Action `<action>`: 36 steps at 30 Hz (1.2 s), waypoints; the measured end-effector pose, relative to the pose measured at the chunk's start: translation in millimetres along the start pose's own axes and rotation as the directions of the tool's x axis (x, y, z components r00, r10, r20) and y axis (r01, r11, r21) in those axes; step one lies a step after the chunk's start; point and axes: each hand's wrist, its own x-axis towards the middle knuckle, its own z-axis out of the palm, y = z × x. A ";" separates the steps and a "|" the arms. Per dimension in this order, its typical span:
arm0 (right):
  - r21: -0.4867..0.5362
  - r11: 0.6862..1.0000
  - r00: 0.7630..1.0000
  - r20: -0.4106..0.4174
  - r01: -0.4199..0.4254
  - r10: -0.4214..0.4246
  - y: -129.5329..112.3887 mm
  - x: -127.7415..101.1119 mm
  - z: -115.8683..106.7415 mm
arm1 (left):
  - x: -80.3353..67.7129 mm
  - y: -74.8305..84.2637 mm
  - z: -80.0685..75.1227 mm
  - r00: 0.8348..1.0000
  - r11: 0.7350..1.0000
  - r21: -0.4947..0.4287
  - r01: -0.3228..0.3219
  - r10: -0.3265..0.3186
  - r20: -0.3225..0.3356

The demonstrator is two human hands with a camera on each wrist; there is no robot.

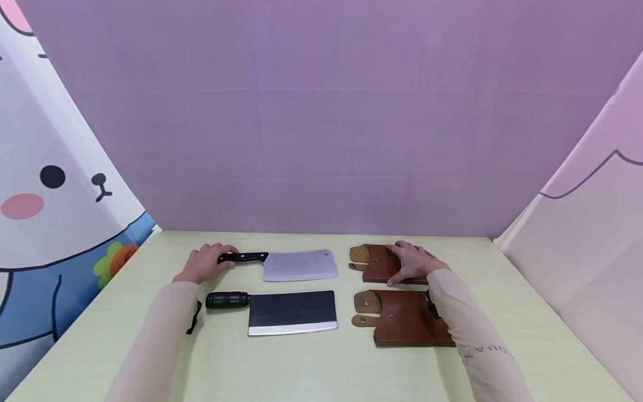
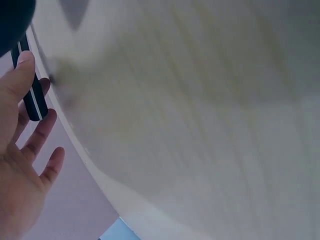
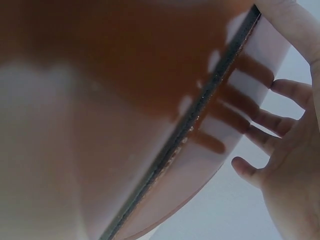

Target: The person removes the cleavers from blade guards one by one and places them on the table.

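Observation:
My left hand [image 1: 203, 262] pinches the end of the black riveted handle [image 1: 243, 257] of a cleaver [image 1: 301, 265] with a plain silver blade. In the left wrist view the thumb lies on one side of that handle [image 2: 36, 97] and fingers on the other. My right hand [image 1: 413, 261] rests spread on the upper brown leather sheath [image 1: 374, 271], thumb near its front edge. Fingertips meet the glossy leather [image 3: 150, 90] in the right wrist view. The hand and sleeve hide part of this sheath.
Nearer to me lies a second cleaver [image 1: 291, 310] with a dark blade and ribbed black handle. Beside it is a larger brown sheath [image 1: 402, 329], its tan flap and strap pointing left, partly under my right sleeve. A purple cloth wall [image 1: 321, 139] stands behind the pale table [image 1: 301, 368].

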 end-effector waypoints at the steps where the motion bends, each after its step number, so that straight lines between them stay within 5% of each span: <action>1: 0.004 1.000 1.000 0.005 -0.003 0.003 0.1 0.1 0.1 | 0.1 0.3 0.0 1.000 1.000 -0.001 0.003 -0.003 0.002; 36: 0.037 0.999 0.997 0.079 0.014 -0.017 5.0 -0.6 0.9 | 1.9 -2.3 9.7 0.998 0.999 -0.033 0.041 -0.040 0.048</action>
